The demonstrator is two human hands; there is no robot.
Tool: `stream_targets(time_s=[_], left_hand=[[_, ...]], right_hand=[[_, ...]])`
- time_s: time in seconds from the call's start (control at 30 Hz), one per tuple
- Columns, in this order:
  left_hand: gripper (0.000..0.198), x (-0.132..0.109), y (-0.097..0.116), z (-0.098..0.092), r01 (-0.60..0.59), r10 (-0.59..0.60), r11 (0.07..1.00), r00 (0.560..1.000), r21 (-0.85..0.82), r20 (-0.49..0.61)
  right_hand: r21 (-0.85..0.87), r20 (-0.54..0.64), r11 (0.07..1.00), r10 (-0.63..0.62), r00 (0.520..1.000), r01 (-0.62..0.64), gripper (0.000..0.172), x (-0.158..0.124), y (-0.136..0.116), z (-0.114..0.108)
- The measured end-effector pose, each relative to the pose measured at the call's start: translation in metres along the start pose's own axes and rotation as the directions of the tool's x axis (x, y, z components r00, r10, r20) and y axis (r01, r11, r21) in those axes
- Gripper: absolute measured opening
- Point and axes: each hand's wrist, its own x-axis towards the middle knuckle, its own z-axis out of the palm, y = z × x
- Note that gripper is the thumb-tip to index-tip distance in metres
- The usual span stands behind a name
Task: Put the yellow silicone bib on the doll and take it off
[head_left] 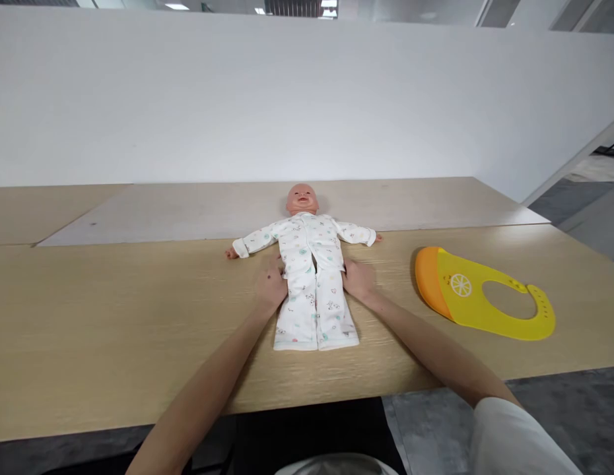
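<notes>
A baby doll (302, 199) lies on its back with its head away from me and its arms spread. It wears a white long-sleeved top (302, 239) and matching white trousers (301, 316), both printed with small coloured figures. The top parts at the lower front, leaving a narrow dark gap. At the doll's left-hand side in view, my left hand (272, 285) is closed on the trousers near the waist. My right hand (358, 280) grips the opposite side at the same height. Cloth hides some fingertips of both hands. The doll's feet do not show below the trouser hems.
A yellow bib (473, 313) with an orange pocket and a citrus-slice print lies to the right on the wooden table (113, 330). Behind the table stands a white partition (307, 99). The table's front edge runs just before my body.
</notes>
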Motion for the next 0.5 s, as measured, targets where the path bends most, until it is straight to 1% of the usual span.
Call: stream_targets(time_s=[0.07, 0.13, 0.27, 0.37, 0.5], left_hand=[[0.034, -0.004, 0.0, -0.002, 0.017, -0.017, 0.998, 1.0, 0.061, 0.003], [0.025, -0.006, 0.001, -0.001, 0.028, -0.029, 0.994, 1.0, 0.103, 0.01], [0.03, -0.004, 0.001, 0.003, 0.046, -0.048, 0.989, 0.999, 0.138, 0.014], [0.033, -0.002, 0.003, 0.006, 0.063, -0.066, 0.988, 0.998, 0.144, 0.015], [0.032, 0.0, 0.009, 0.009, 0.084, -0.083, 0.986, 0.996, 0.141, -0.013]], right_hand=[[0.002, -0.005, 1.0, -0.019, 1.0, 0.019, 0.032, -0.004, 0.001, 0.001], [0.01, -0.012, 1.0, -0.028, 1.0, 0.029, 0.032, -0.005, 0.001, 0.001], [0.021, -0.009, 1.0, -0.013, 1.0, 0.013, 0.034, -0.004, -0.005, 0.001], [0.02, 0.005, 1.0, 0.023, 1.0, -0.024, 0.037, -0.001, -0.01, 0.0], [0.01, 0.04, 0.998, 0.062, 0.997, -0.062, 0.041, 0.001, -0.013, -0.003]])
